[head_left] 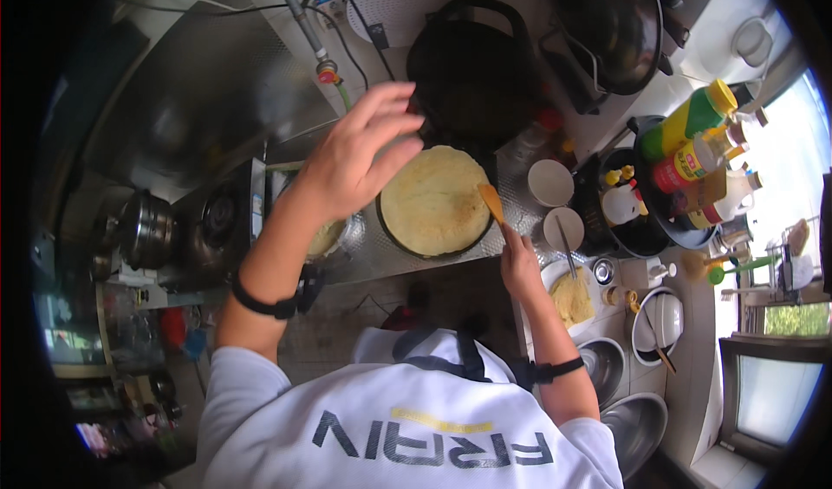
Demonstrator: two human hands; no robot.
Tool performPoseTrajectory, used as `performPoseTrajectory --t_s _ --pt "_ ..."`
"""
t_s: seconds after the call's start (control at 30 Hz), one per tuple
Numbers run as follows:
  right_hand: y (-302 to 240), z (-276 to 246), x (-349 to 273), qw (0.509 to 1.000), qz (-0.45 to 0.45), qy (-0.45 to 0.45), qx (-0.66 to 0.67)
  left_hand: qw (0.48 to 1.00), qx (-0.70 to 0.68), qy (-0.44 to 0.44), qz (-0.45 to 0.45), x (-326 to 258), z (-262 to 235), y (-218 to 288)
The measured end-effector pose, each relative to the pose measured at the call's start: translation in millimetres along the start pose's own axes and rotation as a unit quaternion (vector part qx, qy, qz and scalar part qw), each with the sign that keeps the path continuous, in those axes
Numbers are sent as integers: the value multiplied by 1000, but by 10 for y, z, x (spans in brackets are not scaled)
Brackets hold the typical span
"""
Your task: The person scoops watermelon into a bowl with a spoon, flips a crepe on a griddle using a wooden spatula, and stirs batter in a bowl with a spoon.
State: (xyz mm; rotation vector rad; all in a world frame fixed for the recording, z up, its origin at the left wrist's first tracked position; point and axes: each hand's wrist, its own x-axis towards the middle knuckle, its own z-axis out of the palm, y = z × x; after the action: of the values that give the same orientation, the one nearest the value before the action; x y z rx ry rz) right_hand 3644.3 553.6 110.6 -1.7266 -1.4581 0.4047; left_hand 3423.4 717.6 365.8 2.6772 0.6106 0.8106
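Note:
A large round pale-yellow pancake point(435, 201) fills a dark flat pan point(421, 253) in front of me, with light brown spots on its right half. My right hand point(522, 271) is closed round the handle of a wooden spatula point(491, 201). The spatula's flat end lies at the pancake's right edge; I cannot tell whether it is under the edge. My left hand point(354, 155) is raised over the pan's upper left side, fingers stretched and apart, holding nothing. Below that forearm, a bowl point(326, 239) with pale contents is partly hidden.
Two white bowls point(550, 182) stand right of the pan, one with a utensil in it. Nearer is a plate with folded pancakes point(572, 300). Bottles point(685, 164) crowd the far right, above metal basins point(637, 424). A black pan point(475, 77) stands behind; a steel pot point(146, 229) sits left.

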Motion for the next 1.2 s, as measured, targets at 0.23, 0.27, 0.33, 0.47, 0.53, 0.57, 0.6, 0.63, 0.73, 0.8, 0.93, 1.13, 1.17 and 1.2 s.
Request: performPoseTrajectory --t_s 0.23,0.27,0.33,0.47,0.53,0.57,0.6,0.63,0.73,0.8,0.93,1.13,1.17,1.2 --pt "-18 726 778 1000 -17 -10 -10 980 -4 -55 -191 -1466 -54 58" --pt "-35 822 860 1000 -22 -13 -11 973 -15 -51 -225 -1654 -48 35" --pt "-128 987 983 999 -7 -40 -36 964 -27 -41 -262 -1937 -44 4" --pt "-311 1254 1101 996 32 -59 -63 952 -61 3 -299 -2302 -72 -109" --pt "-378 1345 1117 996 28 -63 -60 946 -75 8 -314 -2406 -115 -157" --pt "-433 1382 1104 996 27 -65 -52 948 -76 17 -308 -2449 -127 -196" --pt "-485 1417 1091 996 27 -67 -44 947 -78 21 -312 -2480 -144 -224" --pt "-485 1442 1093 995 12 -81 -56 944 -86 22 -319 -2496 -160 -252" --pt "-504 1541 1036 990 36 -107 -80 944 -91 24 -315 -2525 -199 -366" --pt "-437 1597 1029 988 17 -117 -100 949 -89 24 -302 -2516 -208 -446" --pt "-589 1537 995 979 -7 -164 -124 957 -89 26 -276 -2498 -228 -569" --pt "-496 1523 881 972 -60 -187 -127 960 -96 1 -265 -2408 -220 -599" --pt "-516 1511 853 970 -62 -190 -140 961 -95 -2 -261 -2393 -212 -599" --pt "-533 1489 817 970 -59 -188 -141 961 -97 -4 -258 -2386 -196 -600"
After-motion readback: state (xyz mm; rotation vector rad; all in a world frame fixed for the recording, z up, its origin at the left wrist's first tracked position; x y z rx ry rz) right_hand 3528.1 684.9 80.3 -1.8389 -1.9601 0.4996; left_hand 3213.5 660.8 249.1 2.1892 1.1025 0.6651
